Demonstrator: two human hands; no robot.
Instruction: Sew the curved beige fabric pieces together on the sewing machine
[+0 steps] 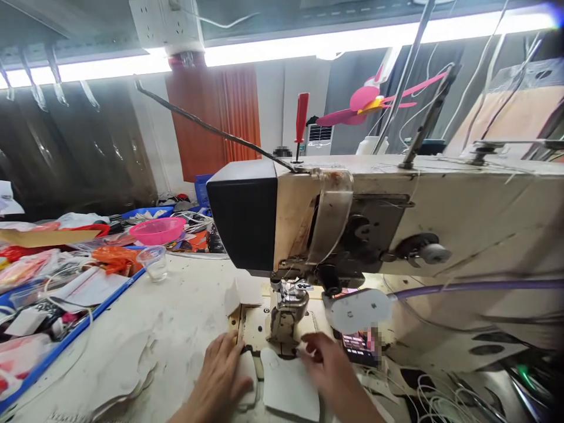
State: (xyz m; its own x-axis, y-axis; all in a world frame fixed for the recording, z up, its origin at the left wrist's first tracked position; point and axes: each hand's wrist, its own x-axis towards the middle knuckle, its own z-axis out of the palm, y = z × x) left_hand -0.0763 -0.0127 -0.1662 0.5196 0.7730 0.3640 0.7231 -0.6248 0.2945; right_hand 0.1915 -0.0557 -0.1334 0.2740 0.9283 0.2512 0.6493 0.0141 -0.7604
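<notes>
My left hand (222, 371) lies flat, fingers stretched, on a white cut piece (247, 379) left of the needle area. My right hand (328, 367) pinches the upper right edge of a second white piece (288, 388) that lies just in front of the presser foot (287, 317) of an industrial sewing machine (396, 217). Both pieces rest on the machine bed, close to the foot. A third white piece (242, 291) stands behind the foot at its left.
A blue tray (88, 320) of mixed bits runs along the left, with a clear cup (153, 261) and pink bowl (157, 230) behind. White cut shapes (127, 376) lie stacked front left. A phone (362, 346) sits right of the foot; white cords (436, 399) trail at right.
</notes>
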